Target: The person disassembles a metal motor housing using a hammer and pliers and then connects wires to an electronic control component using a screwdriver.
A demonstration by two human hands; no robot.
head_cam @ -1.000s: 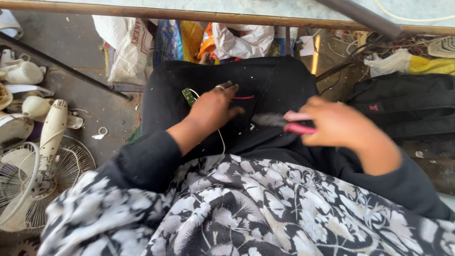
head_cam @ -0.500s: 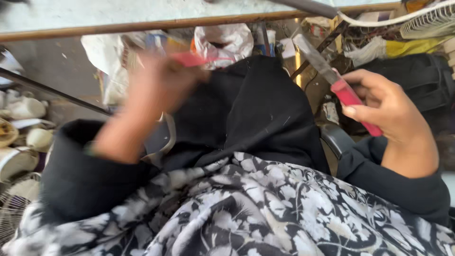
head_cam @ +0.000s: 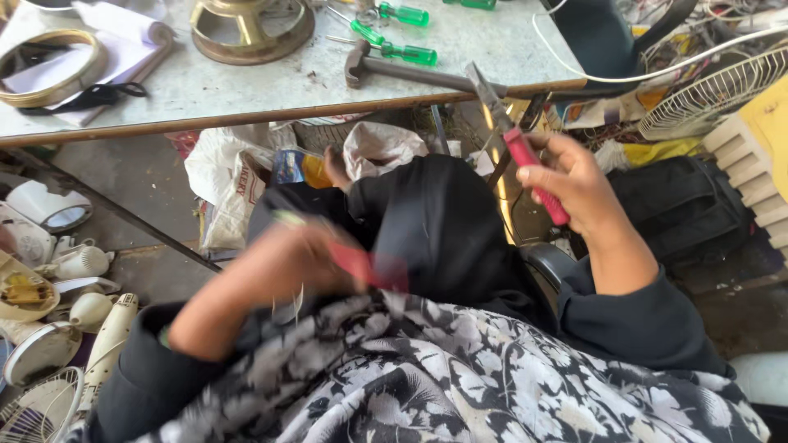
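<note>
Pliers with red handles (head_cam: 525, 156) sit clamped in the raised right hand (head_cam: 574, 184), tips up; the blurred left hand (head_cam: 283, 262) grips a small red object (head_cam: 365, 267) over the lap.

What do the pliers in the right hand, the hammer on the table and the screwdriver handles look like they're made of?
The pliers in the right hand: dull grey metal jaws, handles sleeved in matte red, likely plastic or rubber. The hammer: dark, unpolished metal head; the handle looks dark too, material unclear. The screwdriver handles: see-through green, glossy, probably hard plastic. The table top seems pale, speckled stone or laminate.
</note>
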